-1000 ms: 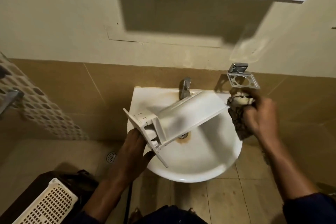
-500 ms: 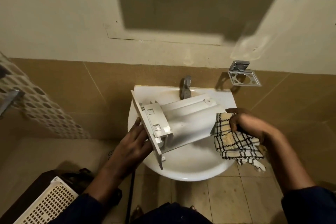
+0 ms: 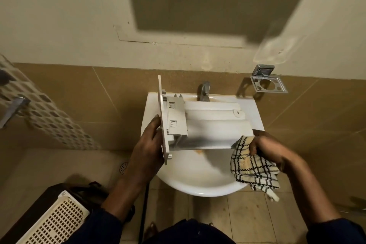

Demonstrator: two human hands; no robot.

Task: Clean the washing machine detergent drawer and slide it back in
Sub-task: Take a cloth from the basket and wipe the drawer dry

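The white plastic detergent drawer [image 3: 210, 125] lies level above the white sink [image 3: 198, 182], its underside up and its front panel at the left, standing on edge. My left hand [image 3: 147, 148] grips that front panel from the left. A cream cloth with black checks [image 3: 251, 166] hangs from my right hand [image 3: 267, 146], which presses it against the drawer's right end, near its lower corner. The drawer's inner compartments are hidden.
A chrome tap [image 3: 205, 91] rises behind the drawer. A chrome holder [image 3: 267, 83] is fixed to the tiled wall at the right. A cream perforated basket [image 3: 53, 222] sits on a dark stand at the bottom left. A floor drain [image 3: 123, 167] lies left of the sink.
The drawer has turned from tilted to level, its front panel now upright. My right hand has come down from the wall holder and brought the cloth onto the drawer's right end.
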